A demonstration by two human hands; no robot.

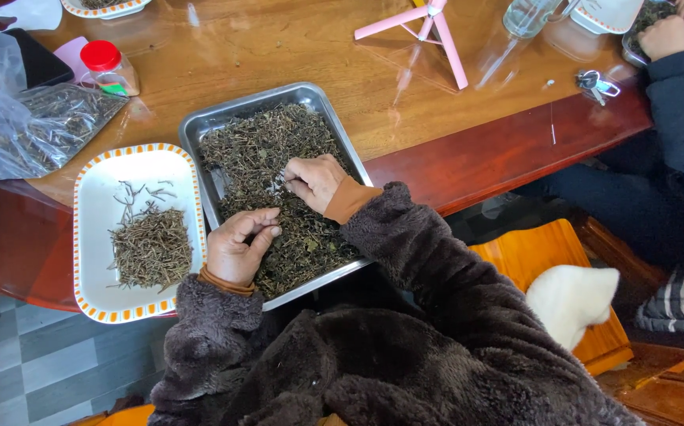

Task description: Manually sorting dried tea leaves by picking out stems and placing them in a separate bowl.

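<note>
Your left hand point(235, 248) and right hand point(313, 181) both pinch dried leaves point(263, 150) in the metal tray point(200, 126), while sorted stems point(151, 246) fill the plate point(93, 205) left of your fingers.

Landmark: the metal tray point(200, 126) at the table's near edge.

A clear plastic bag point(18, 118) lies left of the tray, crumpled, with dark dried leaves inside. Beyond the bag, up and left of the tray, stands a small clear jar point(112, 71) with a red lid; its label is a green and orange patch. A flat black device point(38, 57) with a dark screen lies farther left, partly under the bag.
</note>
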